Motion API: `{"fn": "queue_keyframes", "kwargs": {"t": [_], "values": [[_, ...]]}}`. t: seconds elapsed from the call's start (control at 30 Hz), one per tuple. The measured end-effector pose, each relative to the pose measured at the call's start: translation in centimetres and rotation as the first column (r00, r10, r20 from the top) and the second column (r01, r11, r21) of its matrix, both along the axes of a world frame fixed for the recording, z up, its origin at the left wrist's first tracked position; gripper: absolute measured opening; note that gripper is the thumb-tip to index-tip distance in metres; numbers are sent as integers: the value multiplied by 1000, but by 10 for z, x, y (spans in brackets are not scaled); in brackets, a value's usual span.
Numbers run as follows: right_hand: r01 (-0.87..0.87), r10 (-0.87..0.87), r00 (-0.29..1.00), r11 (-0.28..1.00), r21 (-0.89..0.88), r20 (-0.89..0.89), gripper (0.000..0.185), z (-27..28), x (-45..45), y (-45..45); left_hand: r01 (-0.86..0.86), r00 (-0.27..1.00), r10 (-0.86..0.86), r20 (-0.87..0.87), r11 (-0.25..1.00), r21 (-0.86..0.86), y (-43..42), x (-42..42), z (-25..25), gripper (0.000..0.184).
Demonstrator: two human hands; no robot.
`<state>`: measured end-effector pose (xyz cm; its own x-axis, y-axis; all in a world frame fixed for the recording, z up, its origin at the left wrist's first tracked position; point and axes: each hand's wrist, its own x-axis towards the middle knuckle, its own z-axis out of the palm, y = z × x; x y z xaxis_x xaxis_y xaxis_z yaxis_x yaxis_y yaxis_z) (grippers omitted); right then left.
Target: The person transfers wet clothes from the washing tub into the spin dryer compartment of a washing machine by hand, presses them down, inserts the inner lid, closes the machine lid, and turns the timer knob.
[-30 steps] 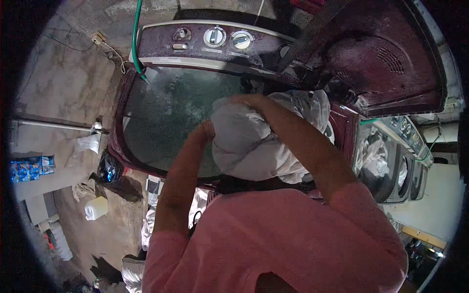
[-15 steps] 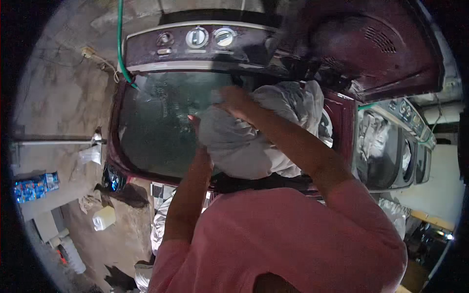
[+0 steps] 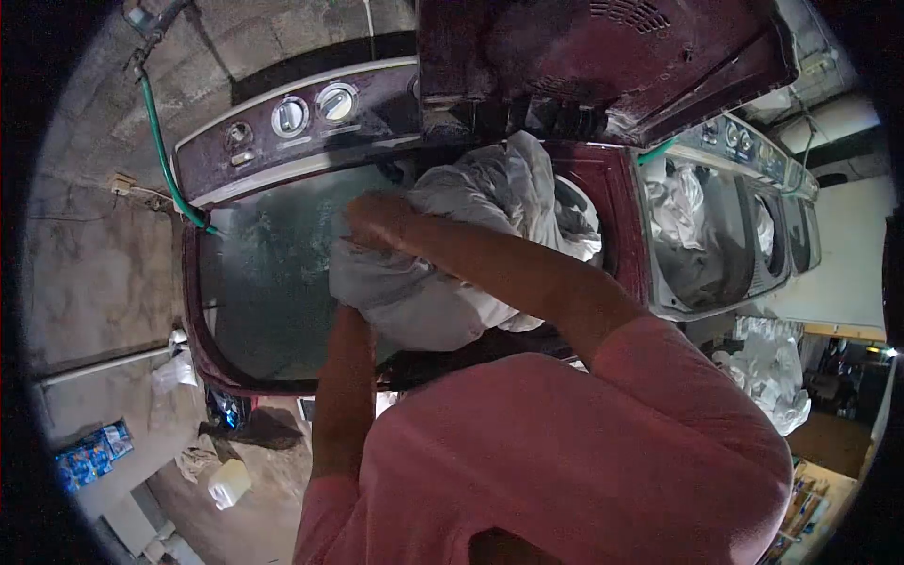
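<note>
A bundle of pale, whitish cloth [image 3: 414, 301] lies over the middle divider of a dark red twin-tub washing machine [image 3: 193, 320]. My right hand [image 3: 377, 221] is closed on the upper left part of the cloth. My left forearm reaches up to the cloth's lower left side, and the left hand is hidden beneath or behind it. Left of the cloth, the wash tub holds cloudy greenish water [image 3: 273, 282]. A green hose [image 3: 160, 151] ends over the tub's upper left corner. More cloth rests by the round spin opening [image 3: 579, 202].
The dark red lid [image 3: 556, 56] stands raised behind the machine. To the right is a second, grey machine [image 3: 706, 264] with white cloth inside. A yellowish jug [image 3: 229, 483] and a black bag [image 3: 226, 411] are at lower left. White bundles [image 3: 772, 377] lie at lower right.
The view has turned and shifted, so the machine sits further left. My right hand has closed onto the cloth's upper left. My left hand, partly visible before, is now hidden by the cloth.
</note>
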<state>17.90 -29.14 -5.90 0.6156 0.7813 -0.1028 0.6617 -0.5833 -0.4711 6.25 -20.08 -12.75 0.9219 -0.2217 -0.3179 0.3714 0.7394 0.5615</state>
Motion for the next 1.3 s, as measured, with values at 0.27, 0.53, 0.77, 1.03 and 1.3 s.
{"fn": "queue_keyframes", "kwargs": {"t": [0.27, 0.53, 0.77, 1.03, 1.3], "values": [[-24, 14, 999, 967, 255, 41, 28, -35, 6, 4, -38, 999, 39, 22, 998, -53, -6, 9, -11, 61], [-242, 100, 905, 921, -307, -412, 29, 7, 28, 13, -91, 995, 96, 41, 989, -113, -12, 26, -24, 61], [-9, -40, 972, 979, 203, 232, 62, 107, -95, -56, -244, 942, 286, 174, 942, -228, -46, 1, 5, 62], [-119, 24, 911, 971, 208, 411, 74, 71, -87, -50, -450, 551, 721, 419, 680, -579, -61, 1, 32, 67], [38, -32, 965, 999, -20, 261, 59, 55, -64, -24, 99, 871, 187, 455, 840, -534, 8, -5, -10, 58]]}}
